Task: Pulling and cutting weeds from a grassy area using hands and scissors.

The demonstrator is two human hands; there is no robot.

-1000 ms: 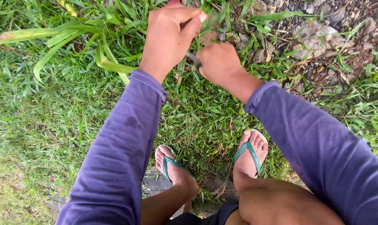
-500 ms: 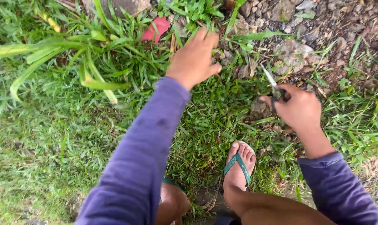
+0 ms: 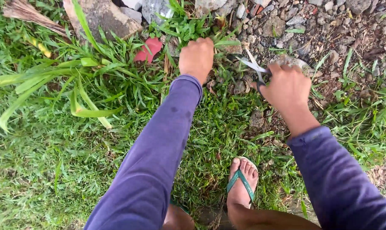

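Outdoors, head view of grass trimming by hand at the edge of a lawn. Left hand is closed in a fist around a tuft of grass near the top of the frame; right hand grips the handles of a pair of scissors, whose blades stand parted and point toward the held tuft, just short of it. By the look of it, the cut on this tuft is not yet made: the blades are open and nothing severed shows between them. Long blades and weeds remain standing along the border, so much of the trimming appears left to do. Ground: short green grass at the left and centre, giving way at the upper right to bare soil strewn with gravel and small stones. A flat stone slab lies at the top left, with a red fragment beside it and broad-leaved shoots spreading leftward. Below, one foot in a green sandal rests on the grass.
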